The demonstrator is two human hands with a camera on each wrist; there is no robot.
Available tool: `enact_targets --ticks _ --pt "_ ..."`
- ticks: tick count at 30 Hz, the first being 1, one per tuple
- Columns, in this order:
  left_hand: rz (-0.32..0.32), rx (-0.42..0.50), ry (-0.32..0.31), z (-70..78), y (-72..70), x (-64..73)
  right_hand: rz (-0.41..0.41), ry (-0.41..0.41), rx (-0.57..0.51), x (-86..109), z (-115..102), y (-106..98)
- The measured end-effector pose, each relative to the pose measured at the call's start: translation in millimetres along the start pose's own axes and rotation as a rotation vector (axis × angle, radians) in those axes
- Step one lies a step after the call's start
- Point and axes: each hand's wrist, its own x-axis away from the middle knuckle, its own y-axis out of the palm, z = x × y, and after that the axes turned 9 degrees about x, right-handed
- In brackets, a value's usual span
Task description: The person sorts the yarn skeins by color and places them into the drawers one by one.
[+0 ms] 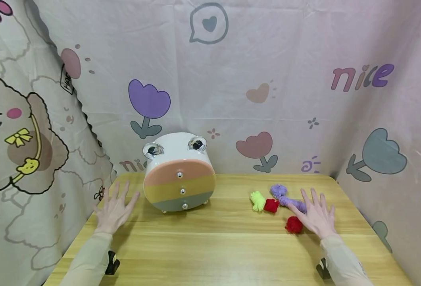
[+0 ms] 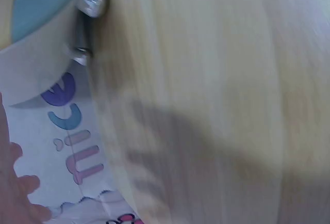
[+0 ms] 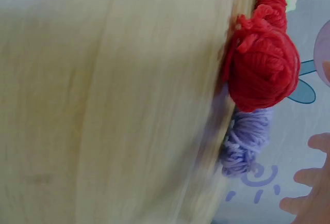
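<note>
My left hand (image 1: 114, 210) is spread with straight fingers over the table's left side, holding nothing. Just right of it stands a small frog-faced drawer box (image 1: 179, 172), white with orange, yellow and grey-green bands and silver knobs. My right hand (image 1: 315, 214), likewise spread and holding nothing, is above the right side. Close to its thumb are a red yarn ball (image 1: 294, 225) and a purple yarn bundle (image 1: 292, 203). Beyond lie another purple yarn bundle (image 1: 278, 191), a smaller red yarn ball (image 1: 271, 205) and a yellow-green yarn bundle (image 1: 258, 201). In the right wrist view the red yarn ball (image 3: 264, 64) looms large.
The wooden table (image 1: 210, 246) has rounded far corners. A printed curtain (image 1: 210, 71) hangs right behind its back edge, and more cloth (image 1: 24, 159) hangs along the left side. Each forearm wears a dark strap (image 1: 112, 263).
</note>
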Motion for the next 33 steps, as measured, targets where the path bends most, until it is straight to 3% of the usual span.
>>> enact_targets --ticks 4,11,19,23,27,33 --pt "-0.085 0.136 -0.043 11.6 -6.1 -0.5 -0.022 0.007 -0.030 1.8 -4.5 -2.8" --pt "-0.188 0.483 -0.048 40.6 -24.0 -4.5 -0.064 0.012 -0.105 -0.3 -17.6 -10.3" --pt "-0.150 0.777 -0.051 75.2 -39.1 -7.3 -0.060 -0.012 -0.139 -5.1 -41.4 -18.3" --pt "-0.131 0.823 -0.063 92.3 -45.7 -11.1 -0.060 -0.029 -0.182 -5.9 -58.9 -23.0" --pt "-0.107 0.798 -0.059 106.0 -50.9 -13.5 -0.045 -0.064 -0.238 -5.6 -79.7 -26.8" --pt "-0.071 0.796 -0.055 113.2 -55.7 -13.9 -0.010 -0.107 -0.306 -4.8 -114.9 -33.4"
